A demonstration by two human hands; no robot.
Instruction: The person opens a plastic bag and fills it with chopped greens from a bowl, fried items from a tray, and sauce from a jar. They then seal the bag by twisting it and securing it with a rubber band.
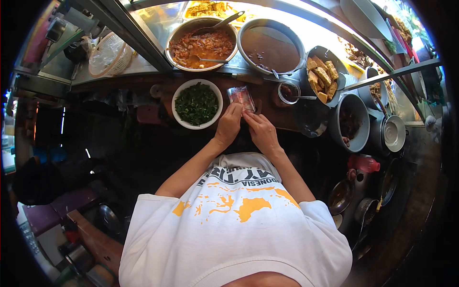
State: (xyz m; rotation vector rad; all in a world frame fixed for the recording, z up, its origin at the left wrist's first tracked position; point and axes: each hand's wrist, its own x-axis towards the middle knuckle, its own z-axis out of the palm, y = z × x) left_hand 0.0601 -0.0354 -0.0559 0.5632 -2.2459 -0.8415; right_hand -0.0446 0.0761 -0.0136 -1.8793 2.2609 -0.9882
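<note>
A small clear plastic packet (241, 95) with red and white on it lies flat on the dark wooden counter edge in front of me. My left hand (229, 125) is closed with its fingertips pinched at the packet's near edge. Beside it, my right hand (262, 131) pinches the same edge, thumb and fingers together, nearly touching the left. Whether the red is print or contents is too small to tell. Just left of the packet stands a white bowl (220, 108) of chopped green leaves (196, 104). A glass jar (287, 93) of dark sauce with a spoon stands to the right.
Behind the counter edge are a pot (168, 53) of red stew with ladles and a pot (300, 42) of brown liquid. Fried tofu pieces (323, 76) fill a bowl at right, near a grey basin (364, 122). A woven basket (125, 60) with plastic bags sits at left.
</note>
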